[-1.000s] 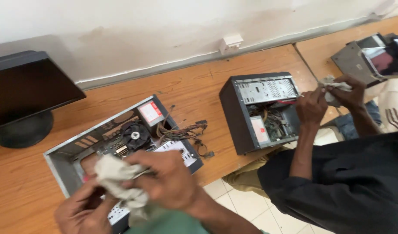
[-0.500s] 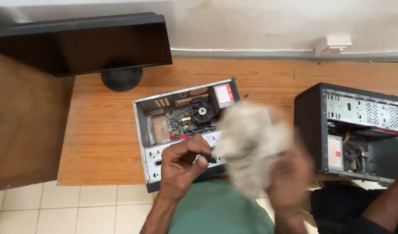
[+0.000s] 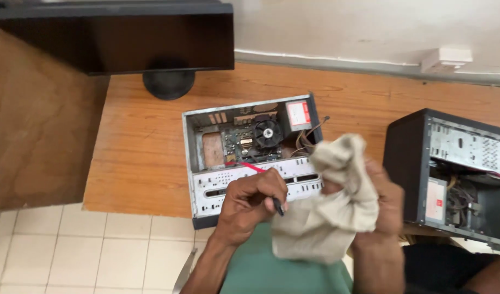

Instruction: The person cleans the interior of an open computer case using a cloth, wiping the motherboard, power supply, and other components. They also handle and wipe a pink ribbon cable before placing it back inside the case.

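The person is standing over the wooden desk (image 3: 141, 158) w/ both hands busy in front of the chest. The left hand (image 3: 250, 204) is curled shut round a thin dark tool (image 3: 277, 206), prob. a small screwdriver, though only its black end is poking out below the fingers, so I can't say for sure. The right hand (image 3: 383, 198) is bunched tight on a beige cloth (image 3: 329, 209), which is hanging crumpled between the 2 hands and touching the left knuckles.

As far as progress goes: the grey PC case (image 3: 250, 158) is lying flat on its side w/ the panel already off, the board and the round black fan (image 3: 268, 132) exposed. Neither hand is touching the case at this instant (both are hovering just above its near edge), so by my reckoning the opening-up is done and the work inside is only partly through; nothing looks removed from the board.

The case's long axis is running near-to-far across the desk, tilted slightly, its perforated front strip facing the person and its fan end pointing toward the wall. The tool is pointing down and to the right, toward the cloth.

Off to the right a 2nd black tower (image 3: 451, 174) is standing open; a dark monitor (image 3: 114, 35) is sitting at the back left.
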